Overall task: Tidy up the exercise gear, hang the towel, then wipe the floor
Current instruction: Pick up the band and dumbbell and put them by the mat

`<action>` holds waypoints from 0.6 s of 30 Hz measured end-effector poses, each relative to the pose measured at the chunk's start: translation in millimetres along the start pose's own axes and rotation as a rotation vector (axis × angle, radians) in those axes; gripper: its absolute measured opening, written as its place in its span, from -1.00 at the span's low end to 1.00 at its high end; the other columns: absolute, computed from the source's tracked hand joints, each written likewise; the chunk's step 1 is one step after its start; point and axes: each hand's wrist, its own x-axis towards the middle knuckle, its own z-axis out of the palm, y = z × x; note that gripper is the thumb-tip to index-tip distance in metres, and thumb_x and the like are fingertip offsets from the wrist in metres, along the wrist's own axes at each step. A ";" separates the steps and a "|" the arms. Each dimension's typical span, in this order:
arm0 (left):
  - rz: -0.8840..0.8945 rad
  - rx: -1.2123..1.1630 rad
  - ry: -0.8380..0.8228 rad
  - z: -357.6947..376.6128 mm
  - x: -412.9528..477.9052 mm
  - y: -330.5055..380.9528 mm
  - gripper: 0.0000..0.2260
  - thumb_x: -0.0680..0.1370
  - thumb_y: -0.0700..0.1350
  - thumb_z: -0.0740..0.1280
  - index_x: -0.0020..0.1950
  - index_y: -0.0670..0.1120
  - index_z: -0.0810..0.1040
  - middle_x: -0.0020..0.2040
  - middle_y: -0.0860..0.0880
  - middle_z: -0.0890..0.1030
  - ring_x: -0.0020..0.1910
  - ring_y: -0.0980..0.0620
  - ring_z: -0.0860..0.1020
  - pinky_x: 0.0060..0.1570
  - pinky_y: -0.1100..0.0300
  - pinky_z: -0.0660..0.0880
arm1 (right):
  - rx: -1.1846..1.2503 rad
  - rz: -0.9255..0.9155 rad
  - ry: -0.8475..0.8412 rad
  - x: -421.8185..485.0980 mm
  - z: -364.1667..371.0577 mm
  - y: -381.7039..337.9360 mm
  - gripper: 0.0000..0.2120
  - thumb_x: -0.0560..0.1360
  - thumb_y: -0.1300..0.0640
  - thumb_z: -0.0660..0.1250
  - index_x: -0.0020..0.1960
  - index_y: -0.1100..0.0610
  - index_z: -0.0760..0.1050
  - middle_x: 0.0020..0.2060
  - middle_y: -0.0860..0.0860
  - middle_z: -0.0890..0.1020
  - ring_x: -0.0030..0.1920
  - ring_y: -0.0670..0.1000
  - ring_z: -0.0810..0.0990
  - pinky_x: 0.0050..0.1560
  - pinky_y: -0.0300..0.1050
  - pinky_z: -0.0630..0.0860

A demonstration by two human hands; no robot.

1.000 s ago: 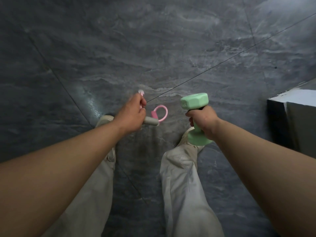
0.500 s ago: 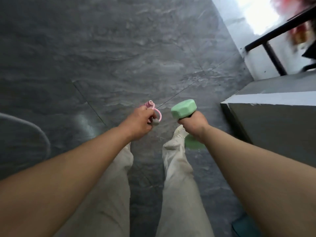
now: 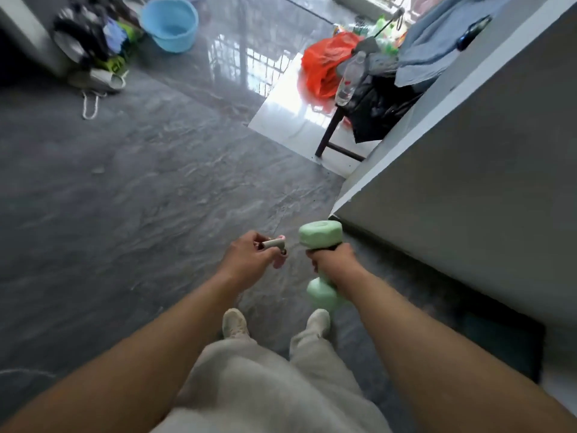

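Note:
My right hand (image 3: pixel 332 259) grips a mint-green dumbbell (image 3: pixel 320 235) by its handle, held upright, one head above my fist and the other below it. My left hand (image 3: pixel 246 254) holds a pink and grey jump rope (image 3: pixel 274 244); a grey handle sticks out of my fist and pink parts show beside it. Most of the rope is hidden in my hand. Both hands hang in front of me above the dark grey tiled floor (image 3: pixel 140 182). A blue-grey cloth (image 3: pixel 437 48) lies on the surface at the upper right.
A grey block or counter (image 3: pixel 468 189) rises close on my right. Behind it a dark stool (image 3: pixel 337 132) carries black and orange bags and a plastic bottle (image 3: pixel 349 79). A blue basin (image 3: pixel 170 23) and a pile of bags sit at the far left.
My view has lifted from the floor to the room ahead. Both hands keep their hold; the dumbbell and rope have stayed in front of me.

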 end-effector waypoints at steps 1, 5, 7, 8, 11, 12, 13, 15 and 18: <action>0.025 0.025 -0.010 1.0 -7.9 8.9 -0.77 0.31 0.09 0.51 -0.14 0.03 0.58 -0.27 0.01 0.68 -0.31 -0.01 0.62 -0.21 -0.02 0.59 | 0.040 0.006 0.021 -8.6 -9.3 4.8 -0.80 0.27 0.08 0.54 -0.25 0.18 0.61 -0.42 0.08 0.63 -0.37 0.07 0.59 -0.10 0.07 0.60; 0.098 0.061 -0.093 24.1 -30.7 34.9 -0.84 0.47 -0.12 0.51 -0.03 -0.04 0.57 -0.19 0.03 0.63 -0.28 0.05 0.54 -0.31 0.21 0.44 | 0.182 0.009 0.120 -25.2 -43.5 30.3 -0.85 0.34 0.15 0.53 -0.29 0.16 0.59 -0.41 0.09 0.62 -0.34 0.08 0.57 -0.15 0.01 0.55; 0.122 0.117 -0.115 45.5 -40.2 42.9 -0.79 0.45 -0.10 0.53 0.01 -0.06 0.59 -0.16 0.05 0.63 -0.30 0.15 0.51 -0.36 0.29 0.39 | 0.215 0.007 0.150 -29.6 -62.3 46.7 -0.85 0.36 0.15 0.53 -0.29 0.16 0.59 -0.38 0.09 0.63 -0.32 0.09 0.57 -0.14 0.00 0.54; 0.138 0.123 -0.121 58.0 -44.7 46.5 -0.76 0.43 -0.10 0.55 0.02 -0.08 0.60 -0.13 0.03 0.65 -0.30 0.19 0.51 -0.37 0.33 0.39 | 0.229 0.007 0.160 -30.6 -71.8 56.2 -0.85 0.36 0.13 0.53 -0.28 0.16 0.59 -0.36 0.08 0.64 -0.31 0.09 0.58 -0.14 0.00 0.55; 0.179 0.167 -0.171 101.7 -61.2 56.4 -0.74 0.43 -0.12 0.55 0.06 -0.11 0.60 -0.10 0.02 0.67 -0.31 0.25 0.51 -0.41 0.44 0.37 | 0.260 0.019 0.194 -37.8 -103.2 90.0 -0.84 0.36 0.10 0.52 -0.22 0.18 0.62 -0.34 0.06 0.66 -0.29 0.07 0.62 -0.10 0.00 0.58; 0.191 0.205 -0.200 116.7 -67.8 60.5 -0.76 0.45 -0.11 0.54 0.06 -0.08 0.59 -0.13 0.06 0.65 -0.30 0.25 0.51 -0.40 0.43 0.39 | 0.276 0.025 0.206 -41.1 -113.9 102.4 -0.84 0.36 0.09 0.52 -0.20 0.18 0.63 -0.34 0.05 0.67 -0.29 0.07 0.62 -0.09 0.01 0.60; 0.201 0.237 -0.232 131.4 -76.0 65.2 -0.77 0.45 -0.07 0.53 0.05 -0.03 0.59 -0.14 0.08 0.64 -0.29 0.22 0.53 -0.35 0.38 0.45 | 0.298 0.032 0.215 -45.5 -124.9 115.3 -0.83 0.36 0.08 0.52 -0.19 0.18 0.64 -0.34 0.05 0.67 -0.29 0.07 0.62 -0.08 0.01 0.60; 0.225 0.299 -0.292 160.9 -88.7 72.4 -0.75 0.39 0.07 0.52 -0.01 0.08 0.57 -0.10 0.02 0.67 -0.22 0.08 0.61 -0.20 0.13 0.60 | 0.344 0.046 0.234 -53.1 -147.8 143.1 -0.82 0.36 0.07 0.52 -0.20 0.18 0.64 -0.35 0.07 0.67 -0.30 0.08 0.62 -0.08 0.03 0.61; 0.287 0.429 -0.360 208.2 -103.4 80.1 -0.77 0.35 0.08 0.47 -0.04 0.09 0.56 -0.11 0.00 0.70 -0.13 -0.01 0.68 -0.07 -0.05 0.64 | 0.408 0.083 0.268 -64.6 -184.4 188.1 -0.82 0.41 0.06 0.50 -0.23 0.17 0.63 -0.36 0.09 0.65 -0.33 0.07 0.60 -0.14 -0.02 0.57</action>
